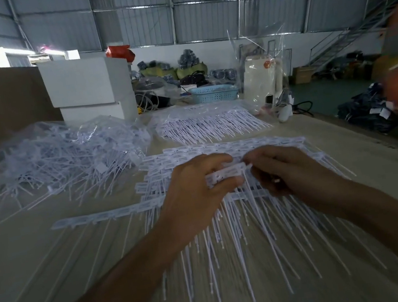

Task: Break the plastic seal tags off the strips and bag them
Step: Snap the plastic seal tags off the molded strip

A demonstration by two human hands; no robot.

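Seal tags (pixel 225 175), a small stacked bundle, sit in the grip of my left hand (pixel 196 192), thumb under and fingers over, so my right hand (pixel 283 171) can pinch the end tag, I judge to snap it off. Their heads lie left to right; the tails point toward me over the strips (pixel 219 153) on the bench (pixel 54 263).
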